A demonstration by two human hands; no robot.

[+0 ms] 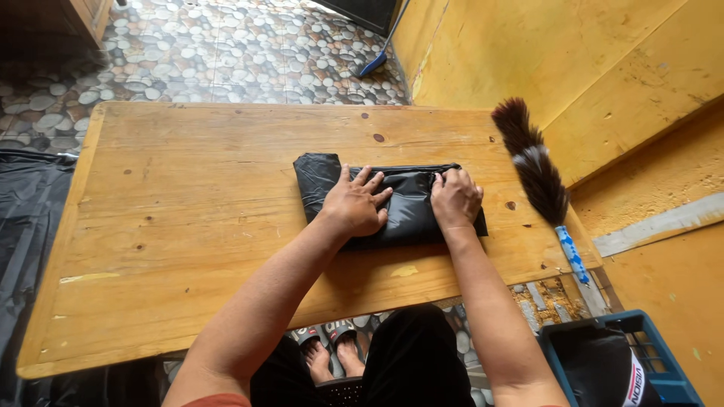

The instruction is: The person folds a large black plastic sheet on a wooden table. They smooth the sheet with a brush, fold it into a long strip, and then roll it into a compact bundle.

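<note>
My hands [358, 203] are covering the middle of the folded black bag [407, 207], so I am not seeing its folds there. The blue crate [656, 362] and the black sheet [23, 218] are running off the frame. The table [188, 226] is hiding most of my legs.

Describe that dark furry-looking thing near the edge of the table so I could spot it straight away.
Start at the wooden table and go to its right edge, beside the yellow wall. There lies a feather duster, apart from the right hand and the folded black plastic bag. Its dark brown plumes with a pale band, and a blue patterned handle, mark it out from the smooth, shiny bag.
</note>
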